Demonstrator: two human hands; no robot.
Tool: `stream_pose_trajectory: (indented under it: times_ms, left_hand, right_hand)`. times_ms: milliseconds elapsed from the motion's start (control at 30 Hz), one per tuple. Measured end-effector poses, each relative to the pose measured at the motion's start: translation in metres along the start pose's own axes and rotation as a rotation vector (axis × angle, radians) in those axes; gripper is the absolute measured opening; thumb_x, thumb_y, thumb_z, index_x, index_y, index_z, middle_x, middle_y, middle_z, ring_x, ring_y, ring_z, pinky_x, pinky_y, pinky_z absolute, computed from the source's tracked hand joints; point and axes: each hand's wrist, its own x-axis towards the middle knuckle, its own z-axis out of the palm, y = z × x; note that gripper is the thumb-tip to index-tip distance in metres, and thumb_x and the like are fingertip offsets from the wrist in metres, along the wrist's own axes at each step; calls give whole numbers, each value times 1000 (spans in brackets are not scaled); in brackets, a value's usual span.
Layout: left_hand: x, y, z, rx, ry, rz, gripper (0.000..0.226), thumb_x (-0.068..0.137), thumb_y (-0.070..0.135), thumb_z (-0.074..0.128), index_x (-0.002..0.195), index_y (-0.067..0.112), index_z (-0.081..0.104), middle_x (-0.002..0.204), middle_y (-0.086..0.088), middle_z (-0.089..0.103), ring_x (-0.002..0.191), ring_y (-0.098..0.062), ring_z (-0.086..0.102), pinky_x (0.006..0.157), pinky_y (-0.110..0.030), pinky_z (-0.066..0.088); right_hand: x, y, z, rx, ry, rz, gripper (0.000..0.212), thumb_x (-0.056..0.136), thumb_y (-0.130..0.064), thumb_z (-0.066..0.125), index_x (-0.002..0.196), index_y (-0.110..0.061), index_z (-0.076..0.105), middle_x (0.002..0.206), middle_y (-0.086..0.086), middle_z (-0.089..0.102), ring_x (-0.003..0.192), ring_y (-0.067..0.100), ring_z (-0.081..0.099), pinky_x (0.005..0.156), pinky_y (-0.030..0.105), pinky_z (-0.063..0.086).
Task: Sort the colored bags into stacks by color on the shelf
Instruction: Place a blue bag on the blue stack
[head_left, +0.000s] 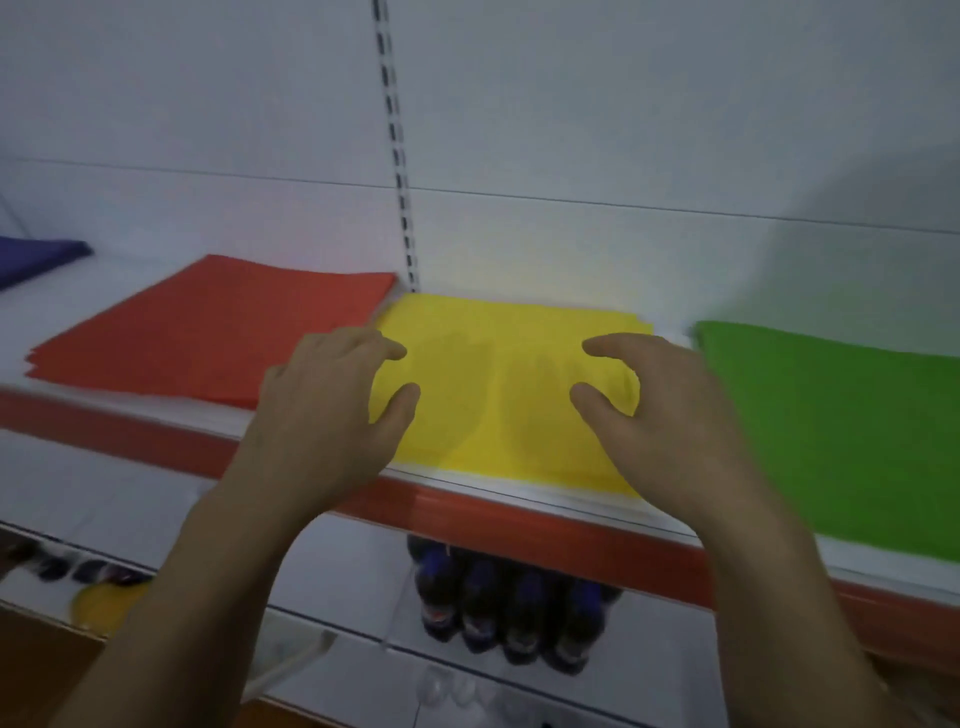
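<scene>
The shelf (519, 512) carried flat stacks of bags in a row, one colour apiece and kept apart so none mixed: the green stack (841, 426) at the right, the red stack (208, 332) left of centre, and the yellow stack (498, 374) between them, just beside the red. Over the yellow hung the left hand (327, 400) and right hand (670, 410), both released, fingers loosely curled and grasping nothing, probably poised to square its edges. A purple stack (36, 254) showed at far left; dark bottles (509, 608) stood below.
</scene>
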Motion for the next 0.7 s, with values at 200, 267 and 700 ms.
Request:
stream_pose_trajectory:
  times_ms: [200,267,700]
  left_hand:
    - [-1,-133,-41,-35,-21,-21,45,88,50,43,123,28,61,130,7,57,122,-23,50,95,-57,47]
    - [2,-171,-49,-46,-40,-41,45,89,50,43,125,28,59,132,8,55,124,-22,49,97,-58,45]
    - [32,-321,-48,37,-281,-198,53,90,65,43,137,40,46,150,-1,39,138,-28,34,110,-58,30]
  right_hand:
    - [28,-119,87,34,-55,-72,43,95,-40,58,137,-31,52,140,-12,54,134,15,40,100,21,27]
    - [39,-153,113,12,-68,-62,45,95,-41,57,138,-32,50,136,-9,57,134,20,40,104,31,34]
    - [63,-245,195,-344,-184,254,43,93,-51,47,132,-32,51,123,2,61,131,31,36,109,62,25]
